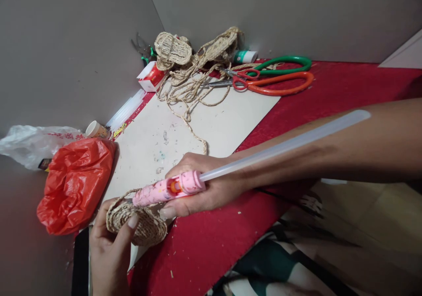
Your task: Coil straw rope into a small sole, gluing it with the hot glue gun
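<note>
My left hand (110, 239) is closed on a coiled, woven piece of straw rope (145, 225), with the thumb pressed on its face. My right hand (198, 195) grips a pink hot glue gun (168, 189), its nozzle end at the upper rim of the coil. From the gun's back end a long translucent glue stick (286, 145) sticks out over my right forearm. A loose strand of rope curves up from the coil beside the nozzle. The nozzle tip itself is mostly hidden by the coil and the fingers.
Braided rope and coiled soles (198, 54) lie heaped at the back, with scissors (273, 76) on them. A white board (184, 133) covers part of the red table (211, 243). On the left are a red plastic bag (77, 181), a paper cup (98, 129) and spare glue sticks (127, 109).
</note>
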A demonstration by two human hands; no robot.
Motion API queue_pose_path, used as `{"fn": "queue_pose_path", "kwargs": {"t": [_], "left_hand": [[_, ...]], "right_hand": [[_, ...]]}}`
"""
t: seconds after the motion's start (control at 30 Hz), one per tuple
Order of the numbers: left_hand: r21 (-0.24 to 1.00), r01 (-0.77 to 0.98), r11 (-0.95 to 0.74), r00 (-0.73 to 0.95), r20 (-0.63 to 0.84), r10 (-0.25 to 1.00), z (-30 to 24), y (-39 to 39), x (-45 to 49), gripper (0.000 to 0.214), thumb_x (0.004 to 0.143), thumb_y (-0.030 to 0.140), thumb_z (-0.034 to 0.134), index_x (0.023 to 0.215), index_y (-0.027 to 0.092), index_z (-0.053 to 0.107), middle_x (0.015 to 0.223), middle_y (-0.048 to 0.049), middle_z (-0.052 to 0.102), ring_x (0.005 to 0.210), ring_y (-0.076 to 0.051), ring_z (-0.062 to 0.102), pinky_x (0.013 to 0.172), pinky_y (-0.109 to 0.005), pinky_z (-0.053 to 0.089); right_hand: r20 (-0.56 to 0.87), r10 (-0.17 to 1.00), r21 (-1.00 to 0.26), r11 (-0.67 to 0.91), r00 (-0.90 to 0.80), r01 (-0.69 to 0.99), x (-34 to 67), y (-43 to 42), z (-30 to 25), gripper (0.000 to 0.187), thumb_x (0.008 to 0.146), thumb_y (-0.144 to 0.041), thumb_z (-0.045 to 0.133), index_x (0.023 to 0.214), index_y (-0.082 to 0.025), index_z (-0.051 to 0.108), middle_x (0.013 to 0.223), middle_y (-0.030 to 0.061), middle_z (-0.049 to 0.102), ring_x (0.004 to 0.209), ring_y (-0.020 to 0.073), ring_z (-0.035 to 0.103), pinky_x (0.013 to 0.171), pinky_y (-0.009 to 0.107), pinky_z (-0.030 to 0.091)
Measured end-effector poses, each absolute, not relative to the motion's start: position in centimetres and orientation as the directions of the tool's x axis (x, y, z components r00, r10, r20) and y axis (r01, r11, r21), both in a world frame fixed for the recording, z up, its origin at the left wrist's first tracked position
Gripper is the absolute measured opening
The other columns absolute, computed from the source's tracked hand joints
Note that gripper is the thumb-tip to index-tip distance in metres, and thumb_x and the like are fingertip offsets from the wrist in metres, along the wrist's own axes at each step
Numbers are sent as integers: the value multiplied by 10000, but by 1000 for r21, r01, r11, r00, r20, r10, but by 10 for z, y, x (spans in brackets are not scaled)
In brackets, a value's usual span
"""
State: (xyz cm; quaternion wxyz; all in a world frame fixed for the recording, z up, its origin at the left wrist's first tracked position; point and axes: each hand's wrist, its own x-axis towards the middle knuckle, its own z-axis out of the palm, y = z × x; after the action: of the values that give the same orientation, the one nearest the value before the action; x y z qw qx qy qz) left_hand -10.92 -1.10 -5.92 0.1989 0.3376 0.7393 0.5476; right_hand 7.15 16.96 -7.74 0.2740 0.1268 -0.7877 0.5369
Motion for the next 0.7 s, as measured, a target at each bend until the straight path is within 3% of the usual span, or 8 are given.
{"fn": "queue_pose_path", "kwargs": {"t": [0.37, 0.57, 0.7], "left_hand": [[987, 145, 66, -691, 53, 721, -54, -4, -104, 314, 657, 224, 738, 949, 188, 629, 821, -28, 632, 698, -146, 588, 643, -244, 491], [993, 113, 26, -674, 58, 737, -52, -5, -106, 287, 665, 211, 722, 936, 190, 631, 800, -23, 616, 713, -153, 596, 660, -258, 495], [995, 102, 12, -678, 61, 732, -52, -5, -109, 280, 672, 210, 715, 940, 192, 633, 787, -25, 619, 699, -157, 602, 662, -271, 498]], "right_hand": [[536, 118, -813, 339, -836, -474, 69, 169, -78, 376, 850, -400, 535, 608, -137, 419, 547, -52, 357, 503, 31, 318, 466, 158, 273], [460, 148, -849, 361, -876, -385, 72, 168, -76, 413, 826, -459, 529, 588, -147, 399, 530, -45, 361, 489, 43, 304, 449, 181, 255], [451, 159, -861, 338, -878, -381, 74, 168, -75, 380, 836, -406, 537, 600, -146, 390, 534, -60, 355, 487, 32, 299, 460, 168, 256]]}}
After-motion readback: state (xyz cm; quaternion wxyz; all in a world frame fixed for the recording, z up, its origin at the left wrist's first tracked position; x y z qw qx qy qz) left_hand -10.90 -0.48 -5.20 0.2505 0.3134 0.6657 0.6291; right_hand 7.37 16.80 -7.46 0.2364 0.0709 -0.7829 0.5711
